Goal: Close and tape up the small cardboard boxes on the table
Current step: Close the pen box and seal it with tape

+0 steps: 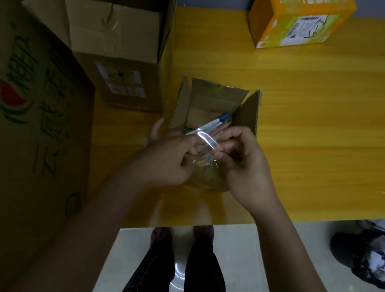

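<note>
Yellow wood makes up the counter (pixel 313 139), with a pale tiled floor below its near edge, and at our left looms a very large printed carton (pixel 24 132), behind which stands a medium brown carton (pixel 114 57) with its flaps up; a closed orange box (pixel 299 19) sits well apart at the far side. Our own work is the small cardboard box (pixel 207 108), in the middle of the counter just beyond our hands, flaps upright and pens (pixel 215 124) lying inside. Our left hand (pixel 167 157) curls round the roll of clear tape (pixel 207 176), and our right hand (pixel 246 164) pinches the loose tape end (pixel 206 139) between thumb and fingertips. We judge the step to be freeing a length of tape before the flaps are folded. To do it well, we should keep the strip taut and flat so it does not curl back on itself, fold the short flaps down first, then the long ones, and lay the tape along the seam with some overhang down each side
</note>
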Tool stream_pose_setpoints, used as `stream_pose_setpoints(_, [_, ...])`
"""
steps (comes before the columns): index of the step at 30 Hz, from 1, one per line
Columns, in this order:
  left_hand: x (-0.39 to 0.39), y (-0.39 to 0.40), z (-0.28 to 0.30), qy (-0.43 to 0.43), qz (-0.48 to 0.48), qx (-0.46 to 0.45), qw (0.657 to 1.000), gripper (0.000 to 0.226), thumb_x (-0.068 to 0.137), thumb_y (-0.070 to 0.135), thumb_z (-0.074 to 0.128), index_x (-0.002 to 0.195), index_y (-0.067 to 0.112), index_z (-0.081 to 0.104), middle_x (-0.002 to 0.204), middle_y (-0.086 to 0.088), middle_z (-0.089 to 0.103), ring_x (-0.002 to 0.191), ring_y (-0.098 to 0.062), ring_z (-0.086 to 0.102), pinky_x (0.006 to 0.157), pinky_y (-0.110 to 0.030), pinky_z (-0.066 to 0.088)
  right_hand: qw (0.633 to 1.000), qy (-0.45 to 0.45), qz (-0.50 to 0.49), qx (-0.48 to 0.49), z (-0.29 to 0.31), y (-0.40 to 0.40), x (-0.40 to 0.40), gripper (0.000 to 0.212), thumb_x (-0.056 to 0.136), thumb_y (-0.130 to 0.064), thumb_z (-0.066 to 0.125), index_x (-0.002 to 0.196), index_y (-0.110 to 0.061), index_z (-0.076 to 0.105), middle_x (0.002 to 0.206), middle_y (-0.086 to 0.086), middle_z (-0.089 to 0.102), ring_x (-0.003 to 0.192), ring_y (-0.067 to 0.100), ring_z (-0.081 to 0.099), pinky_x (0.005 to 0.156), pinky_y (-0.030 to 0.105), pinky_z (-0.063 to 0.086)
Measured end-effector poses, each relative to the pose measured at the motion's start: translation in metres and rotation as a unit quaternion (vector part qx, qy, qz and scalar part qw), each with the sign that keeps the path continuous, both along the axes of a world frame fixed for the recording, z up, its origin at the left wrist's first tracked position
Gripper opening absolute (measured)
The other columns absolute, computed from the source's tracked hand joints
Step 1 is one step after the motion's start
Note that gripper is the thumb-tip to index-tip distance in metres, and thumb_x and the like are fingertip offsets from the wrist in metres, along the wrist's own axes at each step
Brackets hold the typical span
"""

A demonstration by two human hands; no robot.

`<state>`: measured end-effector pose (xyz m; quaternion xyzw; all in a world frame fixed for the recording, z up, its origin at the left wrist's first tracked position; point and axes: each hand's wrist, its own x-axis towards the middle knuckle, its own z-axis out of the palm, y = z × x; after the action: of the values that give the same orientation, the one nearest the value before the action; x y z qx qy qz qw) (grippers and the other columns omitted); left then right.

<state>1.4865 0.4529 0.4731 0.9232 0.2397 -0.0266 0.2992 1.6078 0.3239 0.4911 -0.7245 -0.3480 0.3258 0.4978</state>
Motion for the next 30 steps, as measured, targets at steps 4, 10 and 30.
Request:
stream_pose_setpoints(4, [0.006,-0.009,0.000,-0.001,0.023,0.026,0.999,0.051,0.078,0.051,0.067,0.123,0.034,0.050,0.086,0.024,0.052,0.121,-0.009,0.047,0.106,-0.030,-0.020,1.000,0.012,-0.009,0.011,0.000,0.000,0.000,0.040,0.088,0.010,0.056,0.096,-0.029,0.050,0.078,-0.006,0.064,0.082,0.008,0.065,0.076,0.023,0.054])
stream_pose_setpoints(10, [0.013,-0.022,-0.004,0.004,0.084,0.099,0.992,0.067,0.064,0.062,0.074,0.118,0.030,0.051,0.104,0.011,0.067,0.118,-0.013,0.053,0.109,-0.037,-0.017,0.999,0.010,-0.029,0.029,0.000,-0.002,0.000,0.041,0.088,0.013,0.053,0.097,-0.027,0.048,0.089,0.004,0.063,0.089,0.007,0.063,0.080,0.020,0.052])
stream_pose_setpoints(30, [0.014,-0.022,-0.006,0.014,0.090,0.114,0.989,0.067,0.065,0.063,0.073,0.117,0.029,0.049,0.103,0.010,0.069,0.118,-0.014,0.053,0.107,-0.037,-0.017,0.991,-0.104,-0.001,-0.081,-0.019,-0.018,-0.011,0.088,0.088,-0.010,0.061,0.151,-0.031,0.003,0.155,0.002,0.027,0.140,0.011,0.030,0.108,0.039,0.039])
